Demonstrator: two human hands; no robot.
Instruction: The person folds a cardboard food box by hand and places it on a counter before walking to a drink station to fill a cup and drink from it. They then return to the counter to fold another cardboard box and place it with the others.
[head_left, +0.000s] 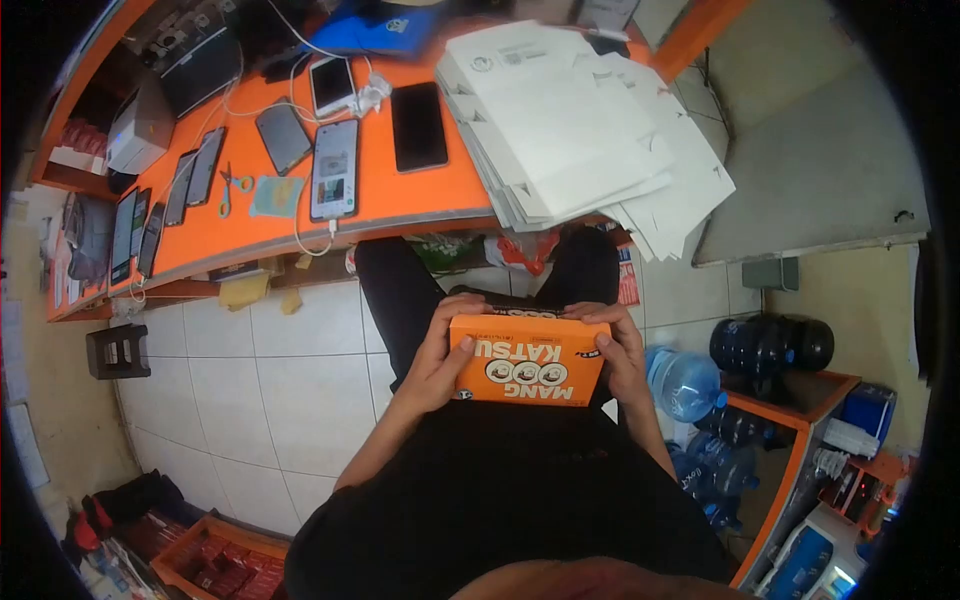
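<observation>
An orange box [525, 372] with white and dark print, upside down in this view, is held above my lap. My left hand [441, 352] wraps its left end, the thumb lying on the printed face and the fingers behind the top edge. On the right end, my right hand [622, 350] grips in the same way, thumb on the face near the corner. Beyond the box, a stack of flat white printed cardboard sheets [560, 120] lies on the orange desk [400, 203], some overhanging its front edge.
Several phones lie on the desk, one white-bordered phone [335, 170] plugged into a cable. Scissors [228, 190] lie left of it. Blue water bottles [684, 383] stand on the floor at right, near an orange-edged shelf [800, 440]. A black stool [117, 352] stands at left.
</observation>
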